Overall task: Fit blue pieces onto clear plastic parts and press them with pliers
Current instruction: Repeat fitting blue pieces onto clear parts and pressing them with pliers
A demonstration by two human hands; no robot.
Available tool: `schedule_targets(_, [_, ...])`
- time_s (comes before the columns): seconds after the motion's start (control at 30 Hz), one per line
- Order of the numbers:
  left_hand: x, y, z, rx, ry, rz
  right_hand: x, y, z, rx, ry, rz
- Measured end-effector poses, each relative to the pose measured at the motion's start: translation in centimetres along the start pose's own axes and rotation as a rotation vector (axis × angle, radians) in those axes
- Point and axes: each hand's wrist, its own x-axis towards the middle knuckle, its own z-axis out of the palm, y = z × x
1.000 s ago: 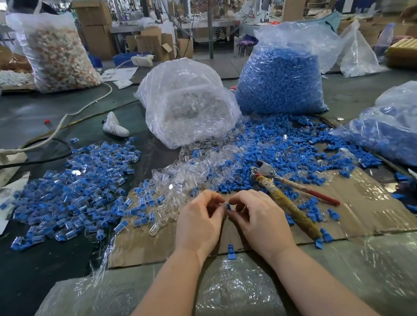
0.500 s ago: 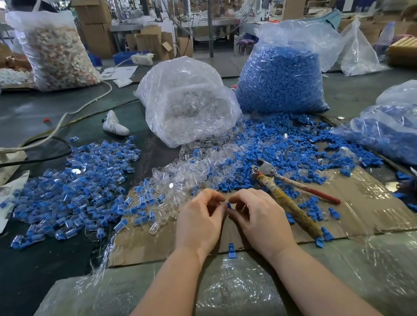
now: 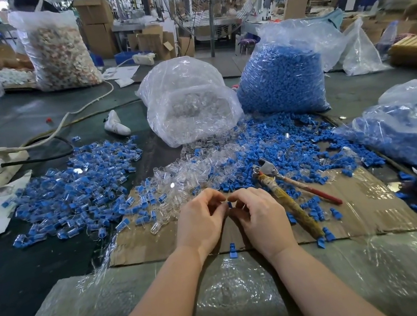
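Note:
My left hand (image 3: pixel 200 221) and my right hand (image 3: pixel 258 215) meet fingertip to fingertip over the cardboard sheet (image 3: pixel 358 211). Between them a small blue piece (image 3: pixel 229 204) shows, pinched by my right fingers. My left fingers are curled toward it, and what they hold is hidden; a clear part cannot be made out. The pliers (image 3: pixel 286 197) lie on the cardboard just right of my right hand, untouched. Loose clear parts (image 3: pixel 177 176) and loose blue pieces (image 3: pixel 281 144) lie beyond my hands.
A pile of fitted blue-and-clear parts (image 3: pixel 72 194) spreads at the left. Behind stand a bag of clear parts (image 3: pixel 189 106) and a bag of blue pieces (image 3: pixel 282 79); another bag (image 3: pixel 411 127) lies at the right. A single blue piece (image 3: pixel 233 253) rests near my wrists. Cables (image 3: pixel 39 156) lie at far left.
Both hands have stayed in place with the fingertips together; only small finger movements around the blue piece show.

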Motion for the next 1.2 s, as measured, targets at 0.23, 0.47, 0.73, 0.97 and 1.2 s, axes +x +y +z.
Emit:
schedule_targets(0.23, [0.14, -0.19, 0.14, -0.017, 0.008, -0.003, 0.03, -0.02, 0.02, 0.013, 0.007, 0.004])
schedule_targets(0.47, [0.15, -0.27, 0.23, -0.036, 0.005, 0.001, -0.04, 0.02, -0.03, 0.021, 0.008, 0.01])
schedule_targets(0.73, [0.03, -0.11, 0.07, -0.038, -0.005, 0.004, -0.06, -0.15, -0.11, 0.011, 0.01, 0.011])
schedule_targets(0.97, [-0.02, 0.02, -0.04, -0.03, -0.005, 0.005, -0.03, -0.16, -0.16, 0.009, 0.011, 0.006])
schedule_targets(1.2, [-0.07, 0.12, -0.03, -0.017, -0.006, 0.007, -0.1, -0.26, -0.24, 0.0, 0.002, 0.001])
